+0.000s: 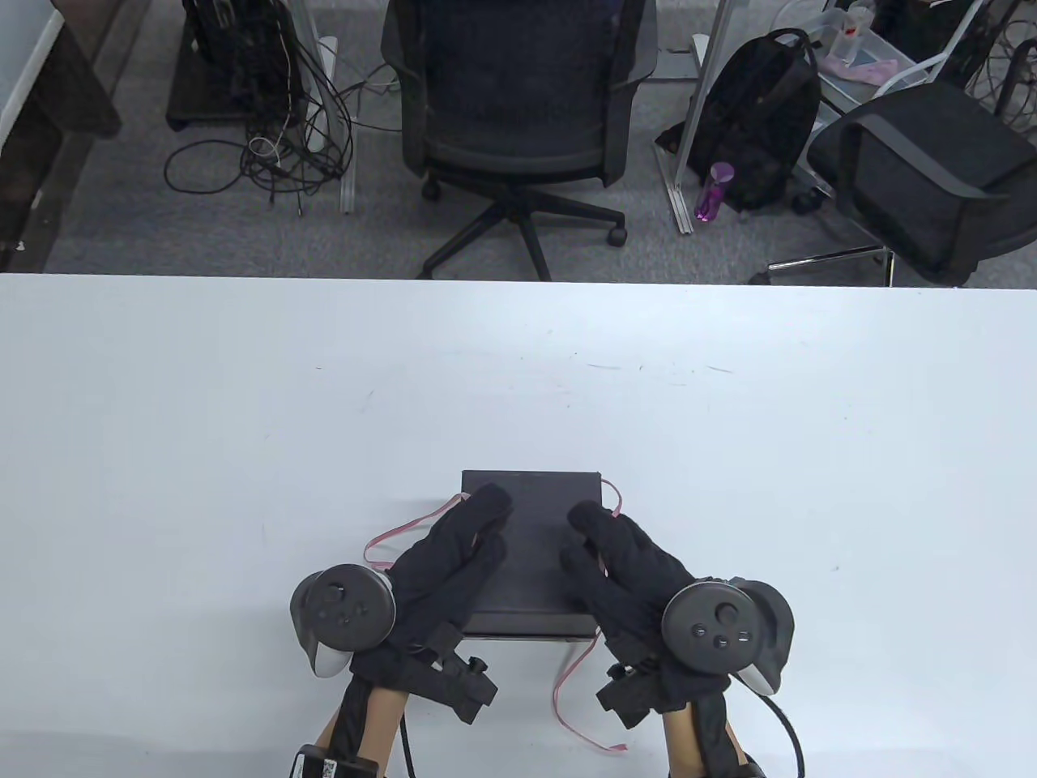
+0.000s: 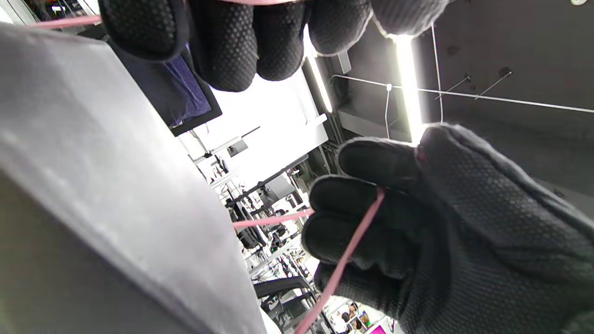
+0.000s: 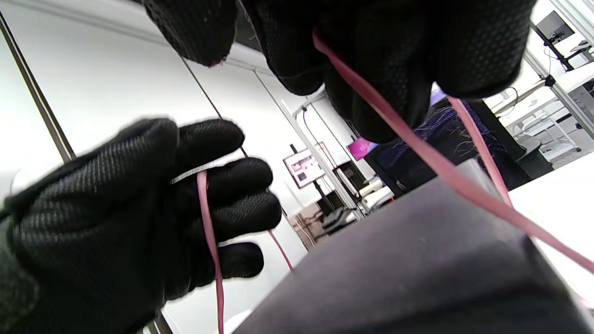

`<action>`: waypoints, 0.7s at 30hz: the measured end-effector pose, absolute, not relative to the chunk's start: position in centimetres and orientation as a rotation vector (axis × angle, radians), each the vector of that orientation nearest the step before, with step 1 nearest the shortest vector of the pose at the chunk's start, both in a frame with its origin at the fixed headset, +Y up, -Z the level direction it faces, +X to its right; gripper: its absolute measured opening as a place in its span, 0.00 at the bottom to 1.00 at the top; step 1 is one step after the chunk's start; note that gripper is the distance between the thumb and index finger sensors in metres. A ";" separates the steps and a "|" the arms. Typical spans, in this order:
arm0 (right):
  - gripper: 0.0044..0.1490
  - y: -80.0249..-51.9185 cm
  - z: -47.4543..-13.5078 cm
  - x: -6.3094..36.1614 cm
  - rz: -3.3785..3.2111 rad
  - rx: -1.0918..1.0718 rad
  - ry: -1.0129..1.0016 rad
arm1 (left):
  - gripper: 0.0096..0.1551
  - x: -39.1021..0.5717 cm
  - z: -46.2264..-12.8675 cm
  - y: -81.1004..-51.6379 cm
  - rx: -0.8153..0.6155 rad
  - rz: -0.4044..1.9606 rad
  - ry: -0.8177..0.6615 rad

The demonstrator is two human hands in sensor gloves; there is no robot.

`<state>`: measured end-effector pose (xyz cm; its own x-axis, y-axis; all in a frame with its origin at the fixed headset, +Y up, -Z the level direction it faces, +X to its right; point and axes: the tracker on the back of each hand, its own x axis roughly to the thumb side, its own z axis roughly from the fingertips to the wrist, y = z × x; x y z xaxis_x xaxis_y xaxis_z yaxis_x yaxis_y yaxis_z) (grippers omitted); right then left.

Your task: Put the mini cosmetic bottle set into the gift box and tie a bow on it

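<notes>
A closed black gift box [image 1: 531,519] lies near the table's front edge; the bottle set is not visible. A thin pink ribbon [image 1: 401,531] comes out from the box on both sides, with a loose tail [image 1: 567,689] trailing toward the front. Both gloved hands hover over the lid. My left hand [image 1: 478,527] holds a ribbon strand [image 3: 209,241] between thumb and curled fingers. My right hand [image 1: 595,539] pinches the other strand [image 2: 352,246], which runs taut down to the box [image 3: 417,269].
The white table [image 1: 202,421] stretches wide on both sides and behind the box. Beyond its far edge stand an office chair [image 1: 518,105], a second chair [image 1: 923,178] and a black backpack [image 1: 761,121] on the floor.
</notes>
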<state>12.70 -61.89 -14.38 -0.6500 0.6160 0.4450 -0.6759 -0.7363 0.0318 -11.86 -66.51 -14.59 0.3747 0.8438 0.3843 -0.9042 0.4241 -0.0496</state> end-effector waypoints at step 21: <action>0.38 -64.8 -14.4 8.7 2.373 0.612 -0.199 | 0.44 -8.9 -14.5 -68.3 -0.230 1.513 -0.594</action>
<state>8.71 -64.84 -14.40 -0.6657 0.5733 0.4777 -0.6447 -0.7642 0.0186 -8.87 -68.26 -14.52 -0.0501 0.9736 0.2225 -0.8649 0.0691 -0.4972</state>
